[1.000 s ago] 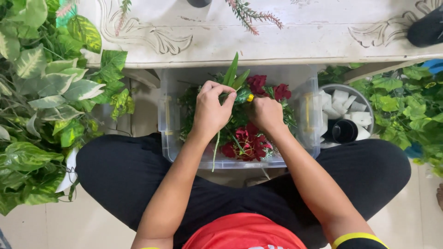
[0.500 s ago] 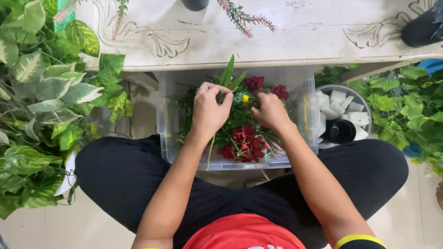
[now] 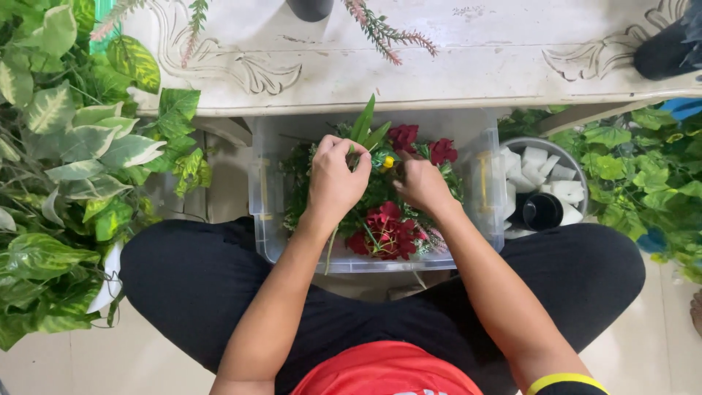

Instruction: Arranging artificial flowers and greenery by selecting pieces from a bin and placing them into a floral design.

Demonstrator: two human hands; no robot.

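A clear plastic bin (image 3: 267,219) sits on the floor between my knees, filled with artificial red flowers (image 3: 386,228) and greenery. My left hand (image 3: 335,179) is over the bin, its fingers pinched on a green leafy stem (image 3: 363,124) whose long leaves stick up toward the table. My right hand (image 3: 423,183) is just beside it, fingers curled down among the flowers near a small yellow bud (image 3: 388,162); what it grips is hidden.
A white carved table (image 3: 409,58) overhangs the bin's far side. Large leafy plants (image 3: 66,168) crowd the left, more green leaves (image 3: 643,175) the right. A grey bowl (image 3: 545,194) with white foam blocks and a black cup stands right of the bin.
Both hands have stayed over the bin, shifting slightly; the left hand has drawn the leafy stem closer to the right hand.
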